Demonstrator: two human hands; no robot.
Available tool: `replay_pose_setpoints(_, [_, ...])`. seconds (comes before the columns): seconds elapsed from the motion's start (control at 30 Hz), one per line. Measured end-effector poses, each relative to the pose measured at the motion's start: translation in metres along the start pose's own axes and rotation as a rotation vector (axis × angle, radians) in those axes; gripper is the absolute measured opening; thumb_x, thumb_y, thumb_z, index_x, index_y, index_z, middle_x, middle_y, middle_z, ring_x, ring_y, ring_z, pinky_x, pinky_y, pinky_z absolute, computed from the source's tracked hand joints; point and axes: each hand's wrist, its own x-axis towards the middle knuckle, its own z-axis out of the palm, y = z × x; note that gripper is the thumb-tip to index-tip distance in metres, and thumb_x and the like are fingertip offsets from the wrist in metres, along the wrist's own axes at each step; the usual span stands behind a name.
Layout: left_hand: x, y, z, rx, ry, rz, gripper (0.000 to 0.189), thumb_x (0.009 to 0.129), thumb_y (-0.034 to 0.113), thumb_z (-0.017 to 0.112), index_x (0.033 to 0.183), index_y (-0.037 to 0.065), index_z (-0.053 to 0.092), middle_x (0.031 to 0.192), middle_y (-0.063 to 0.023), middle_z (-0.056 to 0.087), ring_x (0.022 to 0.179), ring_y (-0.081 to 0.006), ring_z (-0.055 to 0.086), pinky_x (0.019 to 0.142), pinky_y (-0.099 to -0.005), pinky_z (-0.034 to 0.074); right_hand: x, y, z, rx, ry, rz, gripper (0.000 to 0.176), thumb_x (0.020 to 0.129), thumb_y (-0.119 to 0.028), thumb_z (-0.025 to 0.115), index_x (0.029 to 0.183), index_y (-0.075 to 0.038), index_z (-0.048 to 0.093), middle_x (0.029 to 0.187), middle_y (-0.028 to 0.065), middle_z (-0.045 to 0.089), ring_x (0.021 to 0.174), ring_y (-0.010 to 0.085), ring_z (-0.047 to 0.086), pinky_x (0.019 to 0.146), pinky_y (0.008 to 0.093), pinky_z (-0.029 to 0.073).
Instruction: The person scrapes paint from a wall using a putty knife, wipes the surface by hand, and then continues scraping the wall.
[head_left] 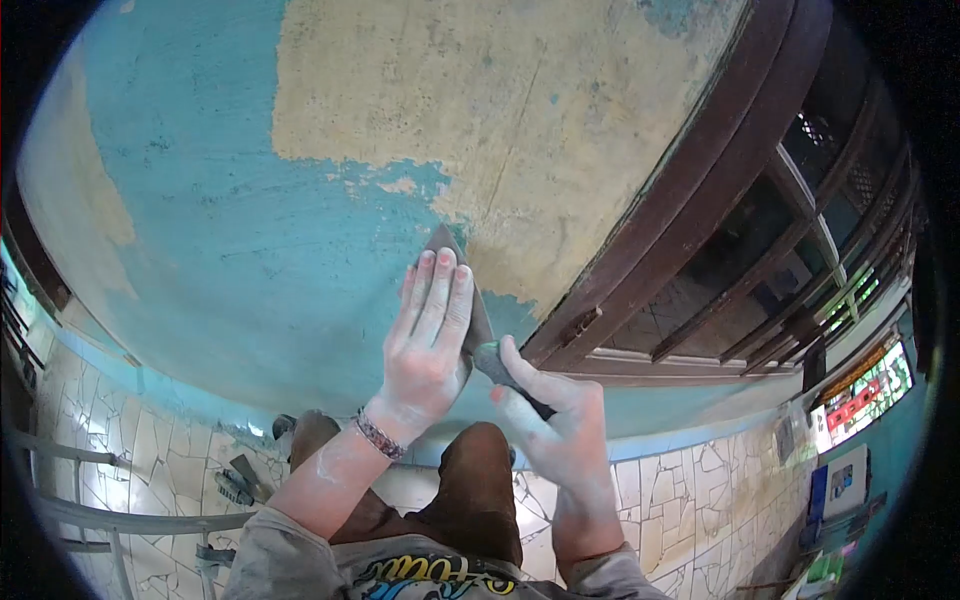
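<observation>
A pointed trowel (480, 318) lies with its metal blade against the painted wall (230, 230), its tip pointing up. My right hand (565, 425) is closed round the handle, with the thumb along its side. On the blade, my left hand (428, 345) is laid flat, fingers stretched out side by side and pressing it to the wall. Both hands are dusted white. The tip touches the ragged border between blue paint and a bare beige patch (420, 90). Part of the blade is hidden under my left fingers.
To the right is a brown wooden window frame (690, 210) with barred panes. Below, a metal railing (160, 520) curves at the left, and a scraper-like tool (245, 480) is near the tiled floor (665, 500). Assorted items (845, 490) stand at the far right.
</observation>
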Motion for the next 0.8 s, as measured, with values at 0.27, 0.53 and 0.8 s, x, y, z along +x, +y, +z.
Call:
replay_pose_setpoints(0.27, [-0.006,0.006,0.003,-0.006,-0.014,0.005,0.057,0.080,-0.004,0.053,0.137,-0.006,0.047,0.146,-0.0241,0.042,0.137,-0.0404,0.038,0.113,-0.0529,0.032,-0.006,0.026,0.008,0.077,0.061,-0.044,0.044,0.080,-0.001,0.070,0.124,0.000,0.063,0.077,0.0169,0.069,0.067,0.0045,0.055,0.063,0.0235,0.047])
replay_pose_setpoints(0.53, [-0.011,0.013,0.009,-0.001,-0.030,0.006,0.054,0.082,-0.003,0.053,0.136,-0.005,0.049,0.145,-0.0227,0.044,0.136,-0.0400,0.040,0.112,-0.0539,0.032,-0.004,0.030,0.010,0.005,0.063,-0.065,0.043,0.081,-0.005,0.071,0.122,0.001,0.063,0.090,0.0213,0.072,0.074,0.0095,0.064,0.070,0.0248,0.050])
replay_pose_setpoints(0.8, [-0.014,0.004,0.007,0.015,-0.046,-0.001,0.056,0.081,-0.004,0.052,0.137,-0.004,0.048,0.147,-0.0231,0.041,0.138,-0.0404,0.037,0.113,-0.0543,0.029,-0.005,0.044,0.022,0.064,0.093,-0.131,0.044,0.081,-0.003,0.071,0.124,0.000,0.063,0.097,0.0176,0.073,0.078,0.0121,0.067,0.073,0.0254,0.051])
